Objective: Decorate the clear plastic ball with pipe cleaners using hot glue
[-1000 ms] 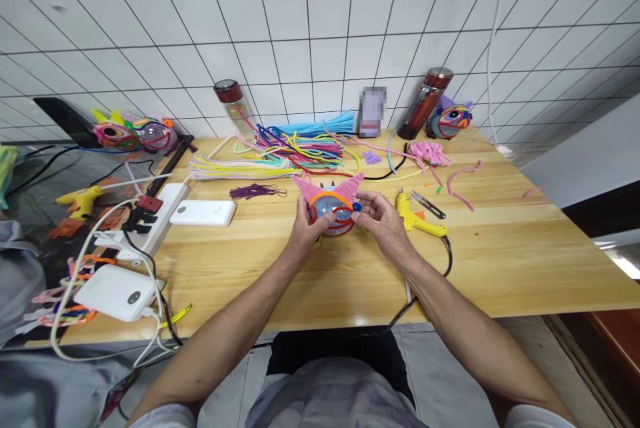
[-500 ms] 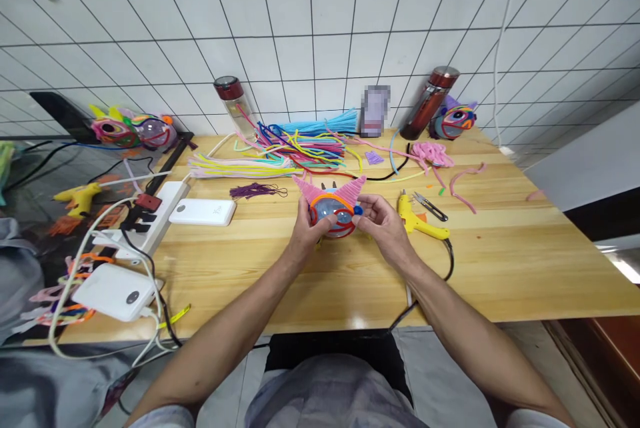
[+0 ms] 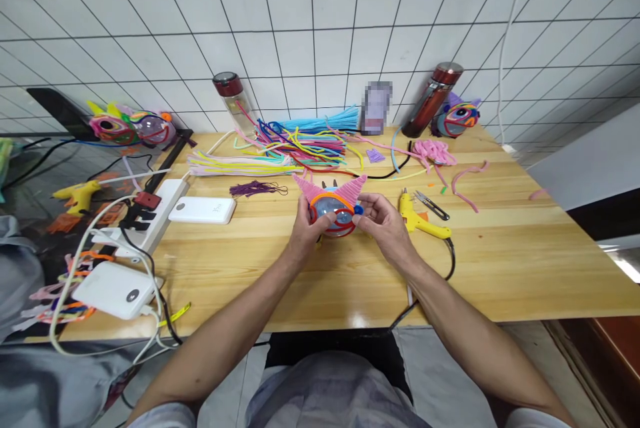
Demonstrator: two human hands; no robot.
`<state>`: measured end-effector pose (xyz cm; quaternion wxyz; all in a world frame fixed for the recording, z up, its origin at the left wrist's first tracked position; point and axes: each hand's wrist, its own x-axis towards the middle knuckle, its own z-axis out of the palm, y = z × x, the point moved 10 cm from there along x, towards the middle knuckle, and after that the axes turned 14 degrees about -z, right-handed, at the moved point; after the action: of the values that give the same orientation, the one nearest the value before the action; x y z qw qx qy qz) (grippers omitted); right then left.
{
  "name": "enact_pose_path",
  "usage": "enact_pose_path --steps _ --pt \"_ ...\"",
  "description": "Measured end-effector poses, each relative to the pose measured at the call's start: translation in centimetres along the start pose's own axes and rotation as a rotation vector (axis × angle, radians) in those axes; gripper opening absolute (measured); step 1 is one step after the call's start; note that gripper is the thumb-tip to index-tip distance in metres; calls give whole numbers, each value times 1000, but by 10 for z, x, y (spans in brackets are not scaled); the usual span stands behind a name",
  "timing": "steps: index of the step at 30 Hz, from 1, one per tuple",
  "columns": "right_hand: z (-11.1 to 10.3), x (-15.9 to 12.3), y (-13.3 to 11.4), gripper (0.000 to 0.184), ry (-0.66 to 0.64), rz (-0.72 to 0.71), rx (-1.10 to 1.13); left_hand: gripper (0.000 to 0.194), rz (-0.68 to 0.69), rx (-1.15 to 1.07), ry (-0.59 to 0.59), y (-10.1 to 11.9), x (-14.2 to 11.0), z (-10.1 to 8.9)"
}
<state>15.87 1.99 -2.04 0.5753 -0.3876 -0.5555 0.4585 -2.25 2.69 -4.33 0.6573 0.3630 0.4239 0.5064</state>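
Above the middle of the table is a clear round lantern-like ball [image 3: 327,207] with two pink pipe-cleaner ears, an orange band and red pipe-cleaner loops on its front. My left hand [image 3: 305,227] grips the ball's left side, its thumb lying across the front. At the other side, my right hand [image 3: 384,223] pinches with thumb and index finger by a small dark blue pipe-cleaner piece [image 3: 359,210] that sits against the ball's edge. Its other fingers are curled. Just right of that hand lie a yellow glue gun [image 3: 423,223] and small black thread snips [image 3: 433,205].
Behind the ball lies a heap of coloured pipe cleaners [image 3: 305,148], with a purple tassel bundle [image 3: 257,189] nearer. A glass bottle [image 3: 234,101] and a red thermos [image 3: 433,100] stand by the wall. At left are power banks [image 3: 203,210], a power strip [image 3: 167,215] and loose cables.
The view has shifted very slightly. Both hands keep the same hold on the ball, with no clear movement of the blue piece.
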Motion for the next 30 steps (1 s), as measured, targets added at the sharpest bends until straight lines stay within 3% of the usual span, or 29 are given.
enact_pose_path --steps 11,17,30 --pt "2 1 0 57 -11 22 52 70 -5 -2 12 -1 3 -2" --pt "-1 3 -4 56 3 8 58 77 -4 -29 -54 -1 4 3" --pt "-3 2 -14 55 1 -81 -46 74 -11 -40 -35 8 -1 3"
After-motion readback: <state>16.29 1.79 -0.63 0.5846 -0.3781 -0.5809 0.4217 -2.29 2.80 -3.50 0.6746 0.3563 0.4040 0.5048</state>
